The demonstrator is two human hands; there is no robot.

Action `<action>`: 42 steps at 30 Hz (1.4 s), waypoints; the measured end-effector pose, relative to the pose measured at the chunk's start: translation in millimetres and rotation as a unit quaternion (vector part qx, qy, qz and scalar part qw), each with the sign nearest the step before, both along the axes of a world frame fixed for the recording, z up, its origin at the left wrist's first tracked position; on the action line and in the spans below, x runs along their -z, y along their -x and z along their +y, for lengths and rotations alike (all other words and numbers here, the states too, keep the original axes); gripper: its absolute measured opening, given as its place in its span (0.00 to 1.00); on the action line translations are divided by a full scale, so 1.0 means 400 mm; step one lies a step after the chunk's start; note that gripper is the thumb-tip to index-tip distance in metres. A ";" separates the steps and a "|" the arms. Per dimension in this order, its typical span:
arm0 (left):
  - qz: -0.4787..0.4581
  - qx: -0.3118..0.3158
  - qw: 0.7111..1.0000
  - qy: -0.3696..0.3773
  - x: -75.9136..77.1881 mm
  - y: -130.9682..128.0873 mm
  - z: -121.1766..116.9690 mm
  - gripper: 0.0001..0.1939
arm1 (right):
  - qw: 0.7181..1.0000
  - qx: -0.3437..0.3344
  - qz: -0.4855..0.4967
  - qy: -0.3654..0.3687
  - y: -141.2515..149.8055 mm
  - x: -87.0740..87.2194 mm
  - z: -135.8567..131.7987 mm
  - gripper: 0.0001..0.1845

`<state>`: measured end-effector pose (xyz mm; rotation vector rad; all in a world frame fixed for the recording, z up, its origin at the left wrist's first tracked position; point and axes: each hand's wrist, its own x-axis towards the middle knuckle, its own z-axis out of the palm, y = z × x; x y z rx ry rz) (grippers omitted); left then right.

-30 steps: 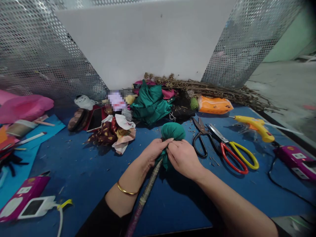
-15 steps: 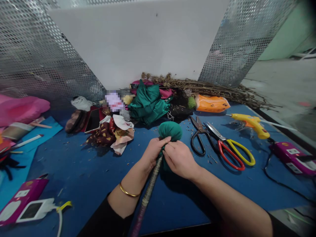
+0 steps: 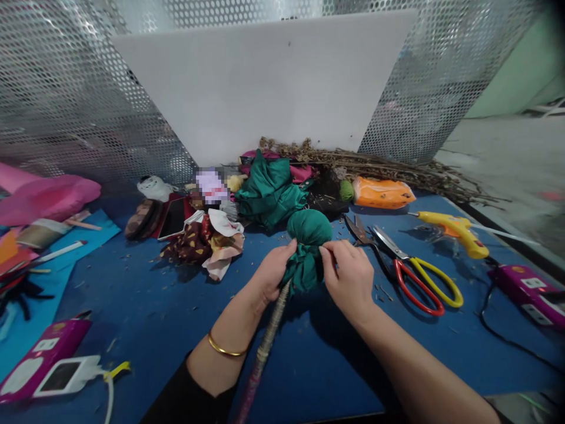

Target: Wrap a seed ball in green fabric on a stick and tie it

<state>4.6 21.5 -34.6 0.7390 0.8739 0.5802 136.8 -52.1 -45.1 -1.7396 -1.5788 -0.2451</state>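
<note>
A round green cloth bundle [image 3: 309, 226] caps a long wrapped stick [image 3: 267, 340] that slants down toward me. Below the ball, the cloth gathers into a knot-like bunch with loose folds [image 3: 303, 272] hanging over the stick's upper end. My left hand [image 3: 272, 275] is closed on the left side of that gathered neck, thumb against the cloth. On the other side, my right hand [image 3: 349, 277] pinches an edge of the same green cloth between thumb and fingertips. Whether a separate tie lies under the folds cannot be made out.
To the right lie black scissors [image 3: 366, 232], scissors with red and yellow handles [image 3: 419, 282] and a yellow glue gun [image 3: 454, 231]. Behind are crumpled green cloth [image 3: 271, 191], dried stems [image 3: 388, 162] and an orange packet [image 3: 383, 193]. Patterned scraps [image 3: 189, 242] lie left.
My hands have moved apart from being close together at the neck, baring the gathered folds. My right hand has shifted right, drawing cloth outward. The view has shifted slightly.
</note>
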 end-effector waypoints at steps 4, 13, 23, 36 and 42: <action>0.023 -0.011 0.999 -0.027 -0.010 -0.009 -0.012 0.19 | 0.999 -0.020 -0.012 -0.029 0.000 -0.008 -0.005 0.12; 0.041 -0.009 0.998 -0.037 0.009 -0.027 -0.030 0.20 | 0.985 -0.036 -0.158 0.062 0.007 0.008 0.010 0.18; 0.021 0.022 0.999 -0.010 0.013 -0.022 -0.026 0.20 | 0.974 -0.170 -0.115 0.096 0.008 0.008 0.003 0.16; 0.045 0.019 0.998 -0.039 0.032 -0.024 -0.021 0.19 | 0.958 -0.219 -0.143 0.116 0.013 0.010 0.007 0.12; 0.026 0.021 0.999 -0.020 -0.005 -0.012 -0.020 0.19 | 0.990 -0.087 -0.096 0.047 0.043 0.024 -0.005 0.19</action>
